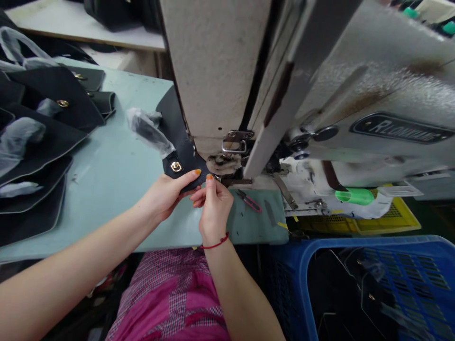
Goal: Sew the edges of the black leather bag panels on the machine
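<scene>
**Pale teal worktable in a dim, crowded workspace, lit evenly from indoors**

A white-topped shelf table (88, 28) stands at the far left behind the pale teal worktable (113, 156). At the near right sits a blue plastic mesh crate (355, 244), with a yellow perforated plastic tray (394, 220) farther right beyond it.

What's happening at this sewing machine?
A person is working at an industrial sewing machine with both bare hands. The left hand holds a black bag flap with a gold clasp, and the right hand pinches its edge beside the presser foot. Clear plastic wraps the flap's far end. More black flaps lie stacked on the pale green table, thread snips sit by the machine, and a blue crate holds more black pieces.
</scene>
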The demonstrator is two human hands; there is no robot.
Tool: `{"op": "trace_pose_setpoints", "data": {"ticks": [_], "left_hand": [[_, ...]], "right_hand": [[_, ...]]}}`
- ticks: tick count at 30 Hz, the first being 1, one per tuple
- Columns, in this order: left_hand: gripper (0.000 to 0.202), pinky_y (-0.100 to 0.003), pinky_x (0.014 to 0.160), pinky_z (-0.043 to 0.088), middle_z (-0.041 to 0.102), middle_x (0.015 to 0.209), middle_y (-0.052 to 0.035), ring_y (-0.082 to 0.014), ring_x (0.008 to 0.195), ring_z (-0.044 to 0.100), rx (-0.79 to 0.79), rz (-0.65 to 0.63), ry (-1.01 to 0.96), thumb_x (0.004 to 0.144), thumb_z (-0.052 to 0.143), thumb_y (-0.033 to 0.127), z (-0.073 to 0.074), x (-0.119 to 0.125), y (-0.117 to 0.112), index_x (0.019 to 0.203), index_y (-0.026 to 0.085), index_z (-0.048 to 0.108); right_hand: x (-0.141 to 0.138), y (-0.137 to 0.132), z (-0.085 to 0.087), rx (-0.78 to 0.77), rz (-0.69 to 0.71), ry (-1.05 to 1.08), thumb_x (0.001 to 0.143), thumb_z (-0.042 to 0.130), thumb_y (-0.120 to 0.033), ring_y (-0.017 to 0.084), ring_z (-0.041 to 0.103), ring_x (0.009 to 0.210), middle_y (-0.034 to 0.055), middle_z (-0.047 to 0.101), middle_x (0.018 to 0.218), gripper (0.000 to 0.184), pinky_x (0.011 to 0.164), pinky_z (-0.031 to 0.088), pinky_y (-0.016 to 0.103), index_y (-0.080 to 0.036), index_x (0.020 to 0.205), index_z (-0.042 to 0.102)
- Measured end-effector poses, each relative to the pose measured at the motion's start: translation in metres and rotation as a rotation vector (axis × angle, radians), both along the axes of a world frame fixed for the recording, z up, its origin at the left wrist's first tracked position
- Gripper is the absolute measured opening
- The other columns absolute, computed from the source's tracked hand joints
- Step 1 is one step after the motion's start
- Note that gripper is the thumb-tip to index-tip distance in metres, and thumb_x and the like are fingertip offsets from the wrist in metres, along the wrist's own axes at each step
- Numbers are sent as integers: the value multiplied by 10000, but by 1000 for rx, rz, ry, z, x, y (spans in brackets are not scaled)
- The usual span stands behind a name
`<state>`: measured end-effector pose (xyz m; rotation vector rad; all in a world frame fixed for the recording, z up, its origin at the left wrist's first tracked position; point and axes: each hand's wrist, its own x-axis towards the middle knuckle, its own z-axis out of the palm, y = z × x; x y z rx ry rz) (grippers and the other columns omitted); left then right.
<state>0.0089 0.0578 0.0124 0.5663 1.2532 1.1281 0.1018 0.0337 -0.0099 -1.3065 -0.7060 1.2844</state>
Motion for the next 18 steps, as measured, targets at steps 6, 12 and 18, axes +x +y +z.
{"op": "trace_pose_setpoints", "data": {"ticks": [6,12,18], "left_hand": [[193,-223,645,553,700,769,5,-121,636,626,49,180,-61,688,772,261,-1,29,-23,805,159,658],[282,-290,1009,496,685,1214,-20,-206,1159,621,120,428,-37,798,700,337,-12,73,-48,1048,216,655],[340,-314,1087,443,605,1365,-32,-212,1274,552,76,515,-118,887,612,388,-15,110,-60,1194,241,607]], "right_hand": [[14,-2,-2,19,43,-56,910,488,-563,89,419,360,-18,540,422,546,436,402,233,-205,497,497],[41,1,-1,34,107,-91,861,593,-538,77,366,344,-47,458,379,531,395,312,218,-200,471,467],[73,5,14,80,273,-269,889,575,-484,80,436,383,-41,518,432,441,430,350,199,-180,569,569]]}}
